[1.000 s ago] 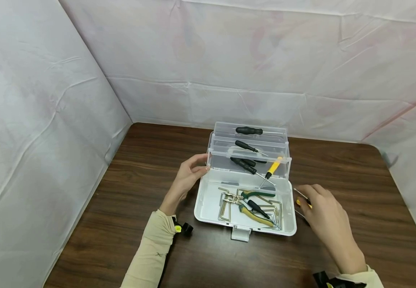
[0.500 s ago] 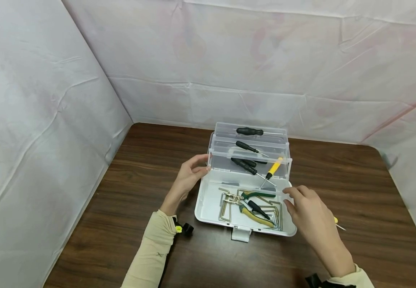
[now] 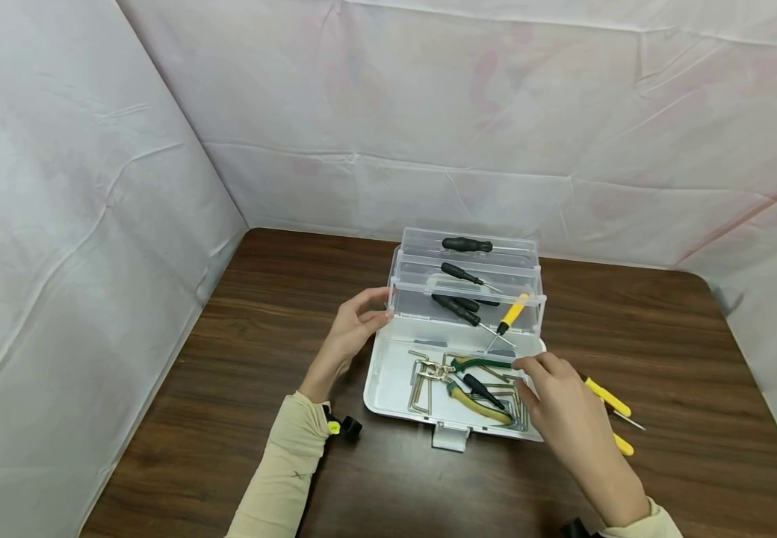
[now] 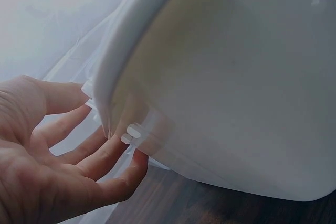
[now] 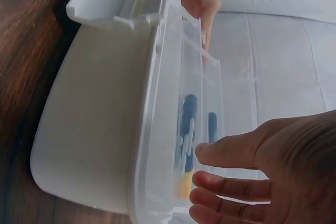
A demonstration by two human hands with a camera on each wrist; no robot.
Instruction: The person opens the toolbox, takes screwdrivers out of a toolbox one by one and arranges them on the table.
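My left hand (image 3: 348,332) grips the left edge of the clear stepped trays (image 3: 398,302) of a white toolbox (image 3: 370,388). In the left wrist view, its fingers reach around the small hinge tabs. My right hand (image 3: 566,411) hovers over the toolbox's right edge, fingers loosely bent and holding nothing; the right wrist view shows them apart. Green-and-yellow pliers (image 3: 471,403), a black-handled tool (image 3: 483,391) and several hex keys (image 3: 420,392) lie in the bottom. Black screwdrivers (image 3: 467,244) and a yellow screwdriver (image 3: 515,311) rest in the trays.
Yellow-handled screwdrivers (image 3: 607,396) lie on the brown table (image 3: 294,284) to the right, partly hidden by my right hand. The front latch (image 3: 450,437) hangs down. White cloth (image 3: 361,112) walls the table at the back and sides.
My right hand has left the yellow-handled screwdrivers on the right and moved left over the toolbox's right edge, uncovering them. My left hand has stayed at the trays.
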